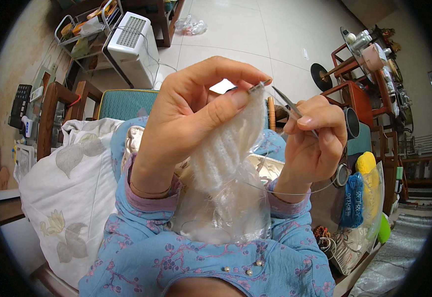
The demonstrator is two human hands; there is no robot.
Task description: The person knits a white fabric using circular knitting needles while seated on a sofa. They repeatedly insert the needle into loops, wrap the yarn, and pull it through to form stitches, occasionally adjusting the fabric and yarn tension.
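Observation:
My left hand (197, 107) pinches the top of a white fuzzy knitted piece (219, 156), where a knitting needle carries a row of stitches; its tip pokes out by my index finger. To the right, my right hand (312, 137) grips another metal knitting needle (288, 102), its point directed up and left, close to the first needle but apart from it. White yarn runs near my right fingers. A thin clear cable (297, 193) loops below my right hand. Under the knitting a clear plastic bag (234, 211) lies on my lap, with white material inside.
A white floral quilt (71, 185) lies at the left, near a wooden chair arm (52, 118). A white appliance (132, 48) and a wire cart stand at the upper left. At the right are a blue yarn bundle (351, 200), a yellow one (368, 185) and a crowded side table.

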